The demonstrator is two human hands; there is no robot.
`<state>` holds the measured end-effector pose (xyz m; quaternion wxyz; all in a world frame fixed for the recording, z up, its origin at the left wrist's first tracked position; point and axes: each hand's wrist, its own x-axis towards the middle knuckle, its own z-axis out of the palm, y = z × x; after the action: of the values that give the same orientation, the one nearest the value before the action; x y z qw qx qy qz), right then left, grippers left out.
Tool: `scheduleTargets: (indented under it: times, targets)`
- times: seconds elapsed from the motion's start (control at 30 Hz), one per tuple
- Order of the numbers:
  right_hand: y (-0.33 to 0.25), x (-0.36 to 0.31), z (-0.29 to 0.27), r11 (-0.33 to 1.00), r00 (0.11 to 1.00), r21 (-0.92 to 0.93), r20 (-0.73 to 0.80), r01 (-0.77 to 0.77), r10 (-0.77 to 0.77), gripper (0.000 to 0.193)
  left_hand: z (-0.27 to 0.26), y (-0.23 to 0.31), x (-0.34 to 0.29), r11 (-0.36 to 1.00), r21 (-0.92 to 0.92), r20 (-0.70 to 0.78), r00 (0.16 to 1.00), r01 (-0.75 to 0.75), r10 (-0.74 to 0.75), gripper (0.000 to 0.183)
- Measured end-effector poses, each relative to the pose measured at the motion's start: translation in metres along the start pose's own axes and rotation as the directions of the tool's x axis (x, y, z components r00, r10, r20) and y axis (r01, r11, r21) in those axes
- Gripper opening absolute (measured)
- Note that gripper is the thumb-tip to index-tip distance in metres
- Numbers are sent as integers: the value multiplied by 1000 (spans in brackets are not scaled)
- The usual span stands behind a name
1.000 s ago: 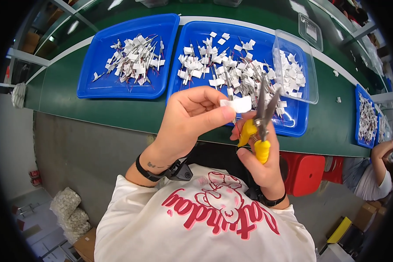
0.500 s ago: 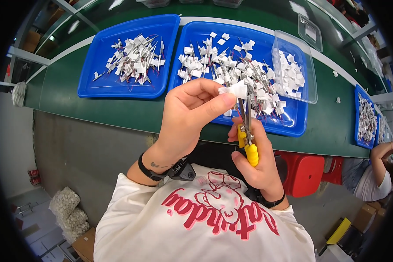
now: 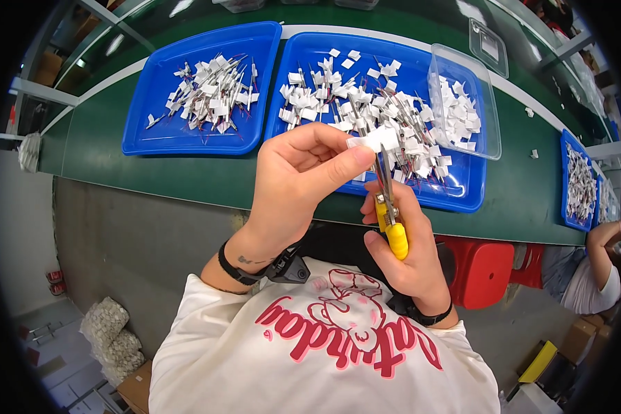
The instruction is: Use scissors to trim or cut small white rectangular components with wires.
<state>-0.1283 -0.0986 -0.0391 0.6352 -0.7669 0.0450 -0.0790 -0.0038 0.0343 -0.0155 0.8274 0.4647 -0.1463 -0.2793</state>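
Note:
My left hand [image 3: 293,183] pinches a white paper-like tag [image 3: 385,139] between thumb and fingertips, above the middle blue tray [image 3: 470,200]. Whether a part is attached to the tag is hidden by the fingers and blades. Wrapped in my right hand [image 3: 417,259] is a pair of yellow-handled spring snips [image 3: 395,238]. Their narrow metal blades point up and away from me, with the tips at the tag's lower edge and the blades close together. Beyond my hands, the middle tray holds a heap of thin metal parts with wires and white tags [image 3: 393,114].
A clear plastic box [image 3: 491,141] of white tags stands in the middle tray's right side. Another blue tray [image 3: 134,141] of tagged parts lies left on the green table [image 3: 96,165]. At far right are another blue tray [image 3: 566,214] and a person's arm [image 3: 604,255]. A red stool [image 3: 483,272] stands below.
The snips' blades, spread apart before, have come together at the tag. More of the white tag shows spread above the blades. Both hands stay almost in place.

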Motion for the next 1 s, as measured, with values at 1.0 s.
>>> scheduleTargets:
  times: [1.0]
  targets:
    - [-3,1,3,1000,999,-8,-46,-17,17,41,11,-12,0,987,87,-12,991,-133,134,12]
